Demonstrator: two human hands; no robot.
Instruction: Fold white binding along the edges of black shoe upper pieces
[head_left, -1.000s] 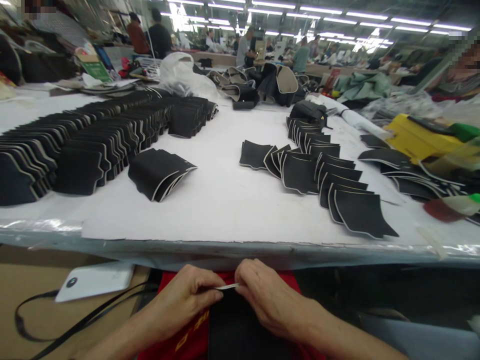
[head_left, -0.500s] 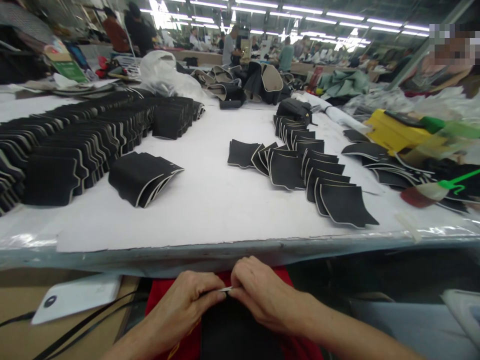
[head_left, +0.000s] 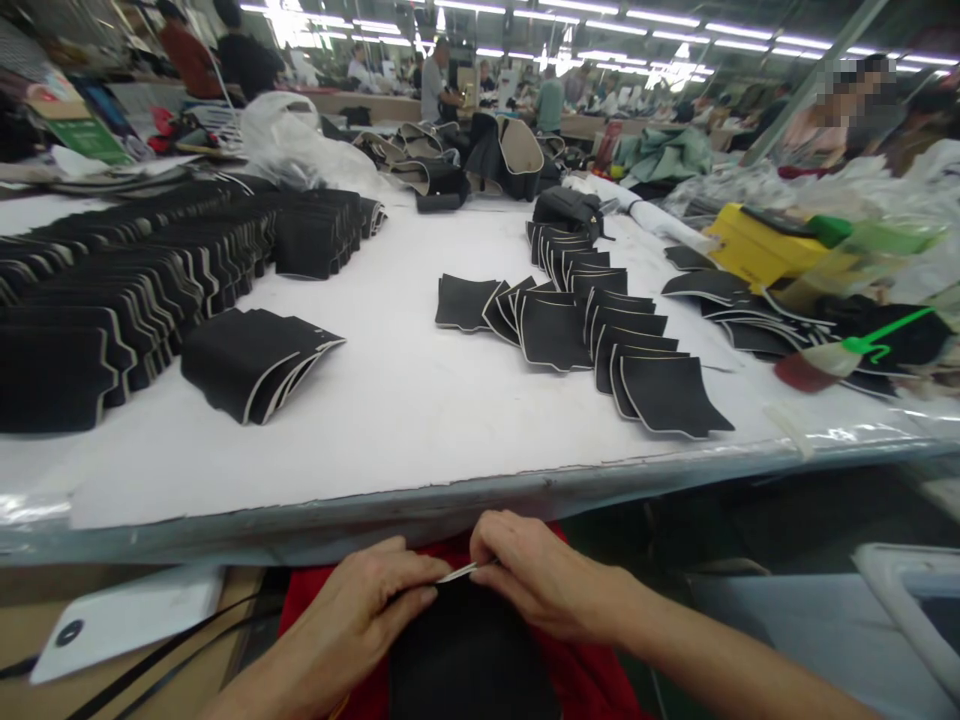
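Over the red cloth on my lap lies a black leather-like panel [head_left: 469, 655] with a pale edge at its top. My left hand [head_left: 382, 595] pinches that edge between thumb and fingers on the left side. Close beside it, my right hand [head_left: 529, 570] pinches the same edge, leaving a short strip of pale edge showing between the two. The panel's lower end runs out of view. On the table in front, a small stack of similar black panels [head_left: 244, 360] lies to the left, and an overlapping row of them [head_left: 664, 392] stretches away on the right.
Long rows of black panels [head_left: 56, 375] fill the table's left side. A yellow box [head_left: 757, 245] and a bottle of reddish liquid with a green nozzle [head_left: 814, 362] stand right. A white phone-like device [head_left: 131, 615] lies below the table edge. Several people work in the background.
My hands have drawn slightly apart along the panel's edge, so more of the pale strip shows. The camera view has turned a little to the right.
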